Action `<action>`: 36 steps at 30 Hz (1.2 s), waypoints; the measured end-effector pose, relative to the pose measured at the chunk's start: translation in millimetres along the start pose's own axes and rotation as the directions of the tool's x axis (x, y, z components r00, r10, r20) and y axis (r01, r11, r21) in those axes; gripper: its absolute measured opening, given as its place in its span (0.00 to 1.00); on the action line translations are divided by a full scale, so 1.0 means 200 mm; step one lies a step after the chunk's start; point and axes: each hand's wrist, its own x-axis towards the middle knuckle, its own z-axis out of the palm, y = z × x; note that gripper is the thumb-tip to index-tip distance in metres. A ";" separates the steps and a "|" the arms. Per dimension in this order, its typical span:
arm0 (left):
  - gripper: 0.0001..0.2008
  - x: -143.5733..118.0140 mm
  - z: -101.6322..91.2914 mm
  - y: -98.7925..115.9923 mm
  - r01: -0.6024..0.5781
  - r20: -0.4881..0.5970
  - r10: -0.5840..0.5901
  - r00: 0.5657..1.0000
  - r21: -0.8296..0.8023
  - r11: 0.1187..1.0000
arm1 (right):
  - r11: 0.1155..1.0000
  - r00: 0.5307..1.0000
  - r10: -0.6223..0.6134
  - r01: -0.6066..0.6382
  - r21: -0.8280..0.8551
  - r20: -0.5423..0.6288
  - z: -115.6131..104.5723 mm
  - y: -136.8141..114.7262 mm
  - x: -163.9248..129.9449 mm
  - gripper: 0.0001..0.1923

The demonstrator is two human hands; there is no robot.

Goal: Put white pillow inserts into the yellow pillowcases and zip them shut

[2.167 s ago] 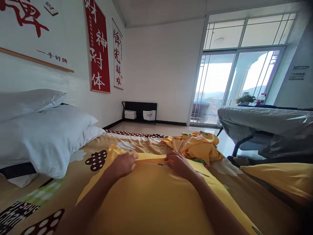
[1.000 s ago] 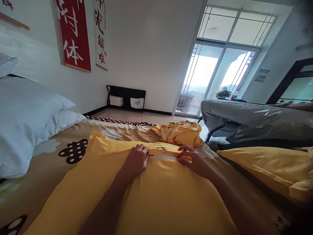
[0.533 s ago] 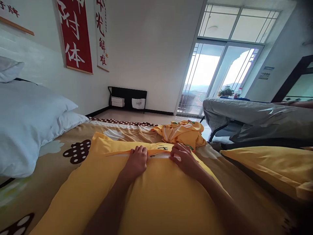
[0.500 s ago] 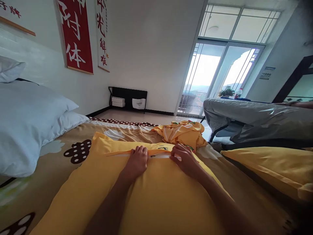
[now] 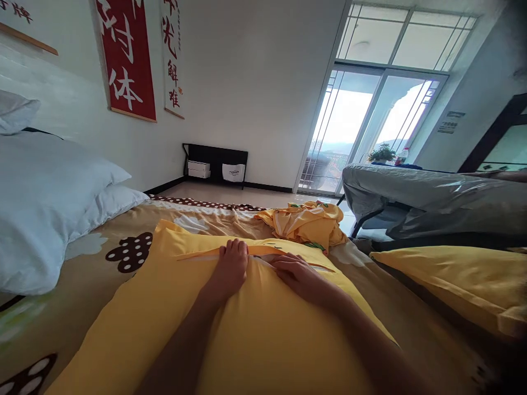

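Note:
A plump yellow pillow in its pillowcase point(image 5: 284, 334) lies in front of me, with a long slit opening across its far side. Pale material shows along the slit. My left hand point(image 5: 231, 270) is closed over the fabric at the middle of the opening, its fingers bent over the flap. Just to its right, my right hand point(image 5: 300, 278) has its fingers together, pinching the near edge of the slit; its fingertips are partly hidden. The near edge is drawn up in creases between the two hands.
Beyond the pillow a crumpled yellow cloth point(image 5: 307, 222) lies on the patterned bedding point(image 5: 160, 285). White pillows point(image 5: 37, 203) are stacked at left. Another yellow pillow point(image 5: 457, 280) lies at right, near a plastic-covered mattress point(image 5: 411, 184). A low black rack point(image 5: 216, 156) stands by the wall.
My right hand has moved left along the opening, closer to my left hand, and its fingers have come together. My left hand has stayed in place.

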 end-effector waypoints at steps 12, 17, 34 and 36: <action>0.10 -0.01 0.00 0.00 -0.033 -0.011 0.033 0.999 0.004 0.999 | 0.982 0.972 0.190 -0.190 0.010 -0.142 0.03 0.00 0.09 0.10; 0.12 -0.01 -0.01 0.00 -0.036 0.014 0.035 0.999 0.041 0.999 | 0.964 0.949 0.233 -0.254 -0.075 -0.213 0.04 -0.01 0.11 0.08; 0.11 -0.01 -0.01 0.01 -0.022 0.029 0.020 0.999 0.067 0.998 | 0.935 0.903 0.355 -0.343 0.093 -0.243 0.10 -0.15 0.25 0.09; 0.11 -0.01 -0.01 0.01 -0.028 0.029 0.026 0.999 0.072 0.997 | 0.936 0.893 0.352 -0.339 0.098 -0.279 0.10 -0.14 0.25 0.08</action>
